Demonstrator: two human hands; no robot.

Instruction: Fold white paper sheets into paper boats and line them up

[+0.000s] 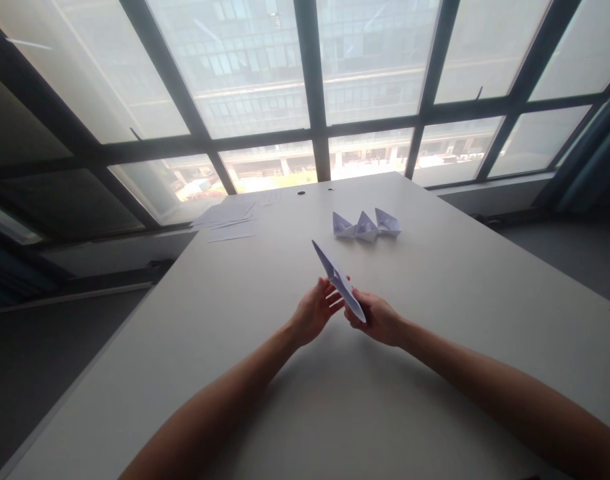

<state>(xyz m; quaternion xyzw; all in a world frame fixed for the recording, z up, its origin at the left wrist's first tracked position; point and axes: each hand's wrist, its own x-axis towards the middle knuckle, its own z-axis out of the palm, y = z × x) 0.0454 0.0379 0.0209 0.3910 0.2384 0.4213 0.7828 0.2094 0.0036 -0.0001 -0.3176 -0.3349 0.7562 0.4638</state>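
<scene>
A folded white paper boat (339,280) is held above the table, tilted, its long side running from upper left to lower right. My right hand (375,316) grips its lower right end between thumb and fingers. Beside the boat's left side is my left hand (319,312), fingers spread and the fingertips partly behind the paper; whether they touch it I cannot tell. Beyond both hands, three finished paper boats stand in a row: a left boat (343,227), a middle boat (366,228) and a right boat (387,223).
The white table (185,373) stretches to the windows. Several loose paper sheets (229,221) lie overlapping at its far left. A dark round cable hole (301,193) sits near the far edge. Window frames (315,87) and a dark curtain (589,160) stand beyond.
</scene>
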